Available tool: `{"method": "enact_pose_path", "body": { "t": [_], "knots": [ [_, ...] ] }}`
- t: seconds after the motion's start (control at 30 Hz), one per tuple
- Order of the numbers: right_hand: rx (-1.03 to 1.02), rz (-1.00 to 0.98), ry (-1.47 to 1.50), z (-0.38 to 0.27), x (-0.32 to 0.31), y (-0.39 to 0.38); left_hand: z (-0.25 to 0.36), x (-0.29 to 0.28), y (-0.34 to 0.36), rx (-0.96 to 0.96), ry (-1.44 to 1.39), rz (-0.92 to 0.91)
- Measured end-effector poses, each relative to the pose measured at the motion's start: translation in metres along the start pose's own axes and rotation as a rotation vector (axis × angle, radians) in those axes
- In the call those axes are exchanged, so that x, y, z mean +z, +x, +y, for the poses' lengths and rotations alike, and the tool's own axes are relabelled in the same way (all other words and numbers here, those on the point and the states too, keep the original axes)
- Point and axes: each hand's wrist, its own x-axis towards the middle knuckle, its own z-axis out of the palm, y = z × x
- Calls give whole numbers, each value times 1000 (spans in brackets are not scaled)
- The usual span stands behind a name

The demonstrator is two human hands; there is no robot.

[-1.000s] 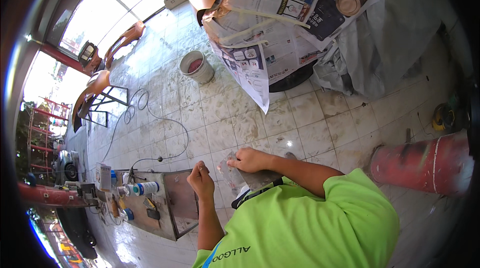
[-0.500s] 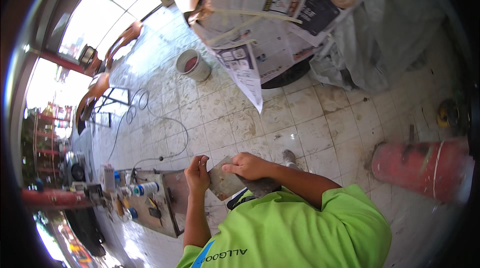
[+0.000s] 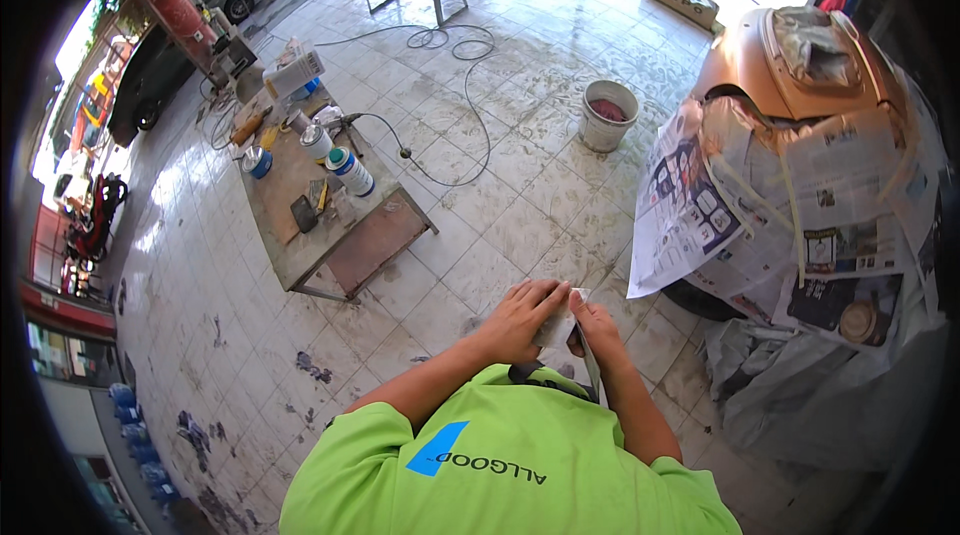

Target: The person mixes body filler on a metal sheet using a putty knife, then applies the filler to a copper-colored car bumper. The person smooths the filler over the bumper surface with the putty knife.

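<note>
from afar, through the head camera, i see an orange car front [image 3: 735,60] on the right; newspaper [image 3: 840,163] is taped over it and grey sheeting [image 3: 765,370] hangs below, presumably to shield what they cover; on the left stands a desk [image 3: 270,210], its cans [image 3: 350,173] seemingly upright near one edge, perhaps for easy reach; a pale bucket [image 3: 603,135] stands on the floor between desk and car, well apart from both; close to the green shirt, the right hand [image 3: 597,328] is closed on a thin plate [image 3: 591,370], thumb along it, likely to keep it steady on edge; the left hand [image 3: 523,323] lies just beside, fingers together and reaching toward that thumb; i cannot tell how far it closes or whether it grips anything, since its underside is hidden
</note>
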Motion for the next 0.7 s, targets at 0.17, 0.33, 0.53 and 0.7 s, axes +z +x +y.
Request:
{"method": "enact_pose_path", "body": {
  "t": [0.17, 0.33, 0.53, 0.7],
  "knots": [
    [244, -268, 723, 34, 7, 119, -50, -31, -31, -111, -361, 290],
    [265, -92, 852, 4, 39, 226, -69, -96, -25, 225, -304, 71],
    [262, -281, 759, -41, 94, 294, -130, -109, -2, 438, -86, 81],
    [266, -135, 463, -54, 98, 341, -172, -104, 28, 352, -147, 197]
  ]
}}
